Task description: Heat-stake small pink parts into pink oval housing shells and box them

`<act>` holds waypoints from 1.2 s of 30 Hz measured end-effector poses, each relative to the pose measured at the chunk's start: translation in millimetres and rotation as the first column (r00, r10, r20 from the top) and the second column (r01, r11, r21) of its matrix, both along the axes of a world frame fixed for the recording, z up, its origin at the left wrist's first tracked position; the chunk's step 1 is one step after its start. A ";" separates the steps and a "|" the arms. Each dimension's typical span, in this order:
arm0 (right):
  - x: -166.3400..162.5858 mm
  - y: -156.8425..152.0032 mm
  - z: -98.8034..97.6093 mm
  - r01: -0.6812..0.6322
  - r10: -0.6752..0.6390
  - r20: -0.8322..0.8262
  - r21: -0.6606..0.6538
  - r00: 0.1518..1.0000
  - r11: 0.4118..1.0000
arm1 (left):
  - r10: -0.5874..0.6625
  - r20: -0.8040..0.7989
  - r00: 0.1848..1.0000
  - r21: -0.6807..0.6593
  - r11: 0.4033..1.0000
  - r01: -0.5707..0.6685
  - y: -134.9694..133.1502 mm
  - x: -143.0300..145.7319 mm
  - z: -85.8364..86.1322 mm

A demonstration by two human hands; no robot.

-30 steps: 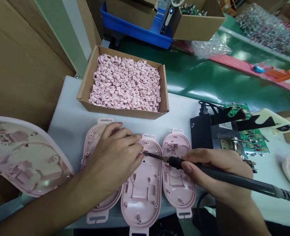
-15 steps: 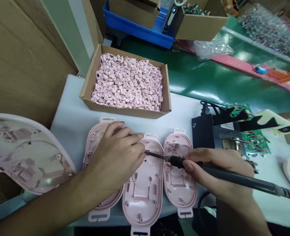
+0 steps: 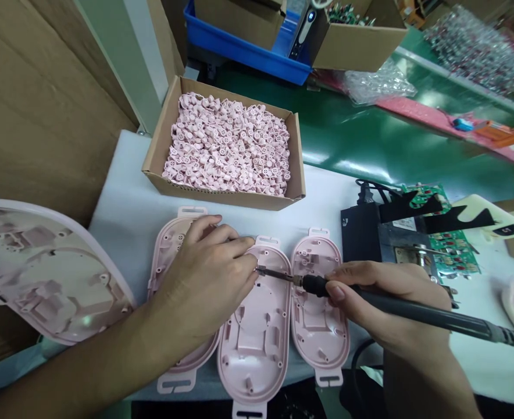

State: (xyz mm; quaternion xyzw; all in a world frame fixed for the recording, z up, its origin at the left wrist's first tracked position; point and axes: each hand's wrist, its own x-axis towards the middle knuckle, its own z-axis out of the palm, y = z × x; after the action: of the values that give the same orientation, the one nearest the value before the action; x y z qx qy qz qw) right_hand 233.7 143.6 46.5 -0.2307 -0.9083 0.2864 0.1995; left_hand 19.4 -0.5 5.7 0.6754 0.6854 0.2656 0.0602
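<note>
My right hand [image 3: 383,297] grips a soldering iron [image 3: 418,311] like a pen. Its metal tip points left, over the upper part of the middle pink plastic shell [image 3: 250,340], close to my left fingers. My left hand [image 3: 211,273] reaches across the left pink shell [image 3: 163,250] to the middle one, fingers bent and pressed together; what they hold is hidden beneath them. To the right, partly under the iron, lies another pink shell [image 3: 320,343], its open side up like the others.
A cardboard box [image 3: 222,201] of small pink parts stands behind the shells. At right sit a black soldering station [image 3: 361,233], green circuit boards [image 3: 455,250] and a pale phone-like object [image 3: 479,215]. A larger pink shell [image 3: 60,279] rises at left. Behind runs a green surface [image 3: 339,131].
Both hands and the soldering iron stay almost in place. The whole view has shifted very slightly.
</note>
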 end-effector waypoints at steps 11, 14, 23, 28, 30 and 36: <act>-1.7 -1.2 -0.3 0.011 -0.011 0.002 0.003 1.000 1.000 | 0.006 -0.010 1.000 -0.005 1.000 -0.006 -0.2 -0.8 -1.1; -2.4 -1.2 0.7 0.010 -0.010 0.001 0.006 1.000 1.000 | 0.005 -0.012 1.000 -0.013 1.000 -0.005 -0.7 -0.9 -1.4; -2.3 -1.7 0.4 0.017 -0.017 0.002 -0.007 1.000 1.000 | 0.004 0.006 1.000 -0.008 1.000 -0.004 -1.1 -0.2 -0.8; -2.0 -1.4 0.4 0.016 -0.016 0.004 0.011 1.000 1.000 | 0.008 0.009 1.000 -0.013 1.000 -0.008 -0.8 -1.7 -0.1; -1.7 -1.6 0.3 0.015 -0.015 0.007 0.010 1.000 1.000 | 0.009 0.006 1.000 -0.007 1.000 -0.009 -0.9 -1.9 -0.4; -1.5 -1.7 -1.3 -0.013 0.013 0.000 0.014 1.000 1.000 | 0.005 0.001 1.000 0.000 1.000 -0.005 -1.5 -1.0 -2.3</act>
State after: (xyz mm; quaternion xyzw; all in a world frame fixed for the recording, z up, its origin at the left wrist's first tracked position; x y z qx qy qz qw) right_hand 232.2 141.9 45.1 -0.2233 -0.9116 0.2815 0.1995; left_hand 18.5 -2.0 3.4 0.6737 0.6869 0.2660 0.0596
